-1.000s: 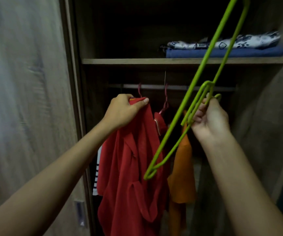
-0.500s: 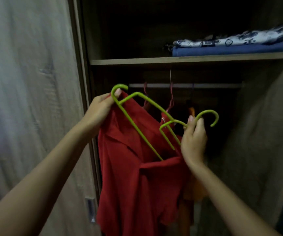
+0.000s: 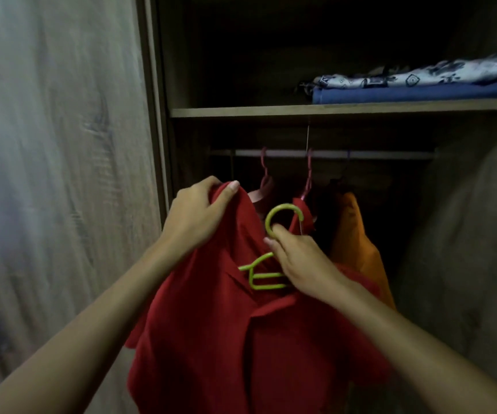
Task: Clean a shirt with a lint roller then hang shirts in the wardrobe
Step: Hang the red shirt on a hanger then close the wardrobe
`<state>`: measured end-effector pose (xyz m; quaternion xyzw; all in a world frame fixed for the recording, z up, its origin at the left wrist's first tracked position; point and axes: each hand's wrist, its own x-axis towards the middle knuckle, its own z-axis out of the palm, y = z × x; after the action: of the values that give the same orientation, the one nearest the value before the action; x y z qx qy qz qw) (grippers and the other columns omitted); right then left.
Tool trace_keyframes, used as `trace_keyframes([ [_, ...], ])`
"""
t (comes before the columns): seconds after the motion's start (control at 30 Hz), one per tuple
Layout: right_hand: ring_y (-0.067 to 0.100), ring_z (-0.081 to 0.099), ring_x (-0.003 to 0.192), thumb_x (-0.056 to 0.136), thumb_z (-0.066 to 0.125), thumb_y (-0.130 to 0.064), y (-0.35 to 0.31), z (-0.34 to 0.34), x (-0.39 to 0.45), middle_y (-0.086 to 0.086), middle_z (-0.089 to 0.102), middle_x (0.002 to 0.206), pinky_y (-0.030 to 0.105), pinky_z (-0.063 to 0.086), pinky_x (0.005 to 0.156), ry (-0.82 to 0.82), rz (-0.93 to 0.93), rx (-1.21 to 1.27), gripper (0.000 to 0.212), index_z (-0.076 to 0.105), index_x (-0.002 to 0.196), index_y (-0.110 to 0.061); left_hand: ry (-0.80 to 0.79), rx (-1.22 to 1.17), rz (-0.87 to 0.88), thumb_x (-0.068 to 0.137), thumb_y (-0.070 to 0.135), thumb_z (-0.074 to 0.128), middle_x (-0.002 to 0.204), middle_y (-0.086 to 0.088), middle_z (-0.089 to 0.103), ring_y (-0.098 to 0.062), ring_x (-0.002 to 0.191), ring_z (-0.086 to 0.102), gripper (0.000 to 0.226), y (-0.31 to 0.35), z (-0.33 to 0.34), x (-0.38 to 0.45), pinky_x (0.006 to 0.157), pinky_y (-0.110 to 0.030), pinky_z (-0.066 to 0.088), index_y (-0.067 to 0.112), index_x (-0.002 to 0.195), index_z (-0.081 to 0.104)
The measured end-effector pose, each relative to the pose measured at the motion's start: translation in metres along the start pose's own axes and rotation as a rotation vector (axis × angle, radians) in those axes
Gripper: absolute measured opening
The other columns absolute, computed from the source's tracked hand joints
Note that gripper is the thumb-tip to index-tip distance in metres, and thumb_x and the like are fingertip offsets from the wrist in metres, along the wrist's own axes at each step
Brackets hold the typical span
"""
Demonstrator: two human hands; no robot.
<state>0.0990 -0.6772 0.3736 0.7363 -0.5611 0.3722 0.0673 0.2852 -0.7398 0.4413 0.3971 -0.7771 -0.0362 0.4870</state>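
Observation:
A red shirt (image 3: 241,339) hangs in front of the open wardrobe, held up between my hands. My left hand (image 3: 199,216) grips its left shoulder. My right hand (image 3: 301,261) is closed around the neck of a green hanger (image 3: 283,216), just below the hook. Most of the hanger lies inside the shirt's collar; only the hook and a short piece of frame show. The hook sits below the wardrobe rail (image 3: 330,153), apart from it.
Two pink hangers (image 3: 308,177) hang on the rail with clothes, and an orange garment (image 3: 357,249) is to the right. Folded fabrics (image 3: 414,85) lie on the shelf (image 3: 271,112) above. A wooden sliding door (image 3: 62,174) stands at left.
The green hanger has gone from outside the shirt to inside its collar. My left hand let go of the hanger's end and now grips the shirt's shoulder. My right hand moved down and left.

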Motion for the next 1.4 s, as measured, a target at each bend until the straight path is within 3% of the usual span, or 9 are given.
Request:
trace_keyframes([
  [0.23, 0.036, 0.059, 0.072, 0.101, 0.045, -0.026, 0.0, -0.042, 0.022, 0.009, 0.053, 0.065, 0.035, 0.028, 0.06, 0.251, 0.146, 0.071, 0.022, 0.043, 0.082, -0.015, -0.396, -0.076, 0.141, 0.094, 0.05, 0.042, 0.111, -0.004, 0.06, -0.011, 0.105, 0.056, 0.044, 0.009, -0.022, -0.005, 0.082, -0.015, 0.04, 0.018, 0.115, 0.066],
  [0.43, 0.03, 0.055, 0.058, 0.101, 0.044, -0.028, -0.003, -0.055, 0.02, 0.014, 0.055, 0.062, 0.024, 0.032, 0.048, 0.275, 0.127, 0.024, 0.027, 0.043, 0.08, -0.012, -0.853, -0.086, 0.092, 0.079, 0.049, 0.069, 0.094, 0.004, 0.075, -0.008, 0.087, 0.071, 0.034, -0.016, -0.032, -0.009, 0.084, -0.035, 0.057, 0.026, 0.104, 0.071],
  [0.53, 0.032, 0.056, 0.059, 0.101, 0.043, -0.027, -0.002, -0.053, 0.018, 0.012, 0.054, 0.06, 0.027, 0.031, 0.05, 0.269, 0.1, -0.02, 0.024, 0.041, 0.082, -0.014, -0.788, -0.082, 0.176, 0.083, 0.057, 0.062, 0.077, -0.008, 0.07, -0.009, 0.071, 0.064, 0.041, -0.019, -0.023, -0.012, 0.071, -0.042, 0.055, 0.018, 0.09, 0.073],
  [0.63, 0.041, 0.061, 0.076, 0.101, 0.043, -0.024, -0.01, -0.037, 0.014, 0.018, 0.062, 0.072, 0.035, 0.028, 0.058, 0.19, 0.035, -0.078, 0.015, 0.048, 0.093, -0.013, -0.591, -0.099, 0.234, 0.085, 0.053, 0.057, 0.063, 0.005, 0.067, 0.001, 0.059, 0.058, 0.037, -0.006, -0.006, -0.014, 0.057, -0.026, 0.047, 0.02, 0.081, 0.074],
  [0.73, 0.041, 0.062, 0.084, 0.1, 0.044, -0.02, -0.021, -0.025, 0.009, 0.019, 0.067, 0.081, 0.034, 0.028, 0.061, 0.116, -0.084, -0.109, 0.009, 0.05, 0.098, -0.013, -0.497, -0.098, 0.325, 0.086, 0.054, 0.049, 0.072, -0.005, 0.071, -0.019, 0.068, 0.064, 0.047, 0.017, 0.008, -0.014, 0.06, -0.031, 0.046, 0.014, 0.087, 0.075],
  [0.93, 0.025, 0.057, 0.058, 0.101, 0.045, -0.026, 0.001, -0.081, 0.009, 0.004, 0.053, 0.057, 0.029, 0.023, 0.054, 0.292, 0.095, -0.084, 0.022, 0.043, 0.082, -0.015, -0.895, 0.01, 0.164, 0.084, 0.061, 0.051, 0.075, 0.016, 0.068, 0.0, 0.07, 0.062, 0.039, 0.005, -0.007, -0.008, 0.069, -0.023, 0.051, 0.026, 0.085, 0.068],
  [1.07, 0.009, 0.051, 0.063, 0.098, 0.05, -0.031, 0.012, -0.082, 0.001, -0.006, 0.05, 0.07, 0.021, 0.03, 0.058, 0.406, 0.196, -0.135, 0.024, 0.046, 0.078, -0.019, -0.73, -0.059, 0.262, 0.095, 0.048, 0.041, 0.106, 0.002, 0.069, -0.013, 0.101, 0.063, 0.042, 0.006, 0.023, -0.016, 0.093, -0.042, 0.047, 0.016, 0.11, 0.064],
  [1.23, 0.021, 0.051, 0.103, 0.087, 0.065, -0.034, 0.017, -0.067, -0.031, 0.007, 0.046, 0.111, 0.014, 0.032, 0.086, 0.849, 0.353, -0.162, 0.033, 0.056, 0.11, -0.012, -0.631, -0.149, 0.316, 0.094, 0.04, 0.043, 0.092, 0.0, 0.069, -0.016, 0.089, 0.064, 0.033, 0.032, 0.056, -0.032, 0.081, -0.039, 0.046, 0.014, 0.097, 0.062],
  [1.4, 0.014, 0.051, 0.1, 0.085, 0.062, -0.047, 0.017, -0.065, -0.07, -0.003, 0.051, 0.105, 0.019, 0.036, 0.088, 0.792, 0.488, -0.169, 0.035, 0.06, 0.104, -0.017, -0.538, -0.25, 0.268, 0.097, 0.026, 0.051, 0.087, -0.003, 0.069, -0.022, 0.087, 0.062, 0.02, 0.058, 0.092, -0.055, 0.07, -0.03, 0.037, 0.019, 0.08, 0.057],
])
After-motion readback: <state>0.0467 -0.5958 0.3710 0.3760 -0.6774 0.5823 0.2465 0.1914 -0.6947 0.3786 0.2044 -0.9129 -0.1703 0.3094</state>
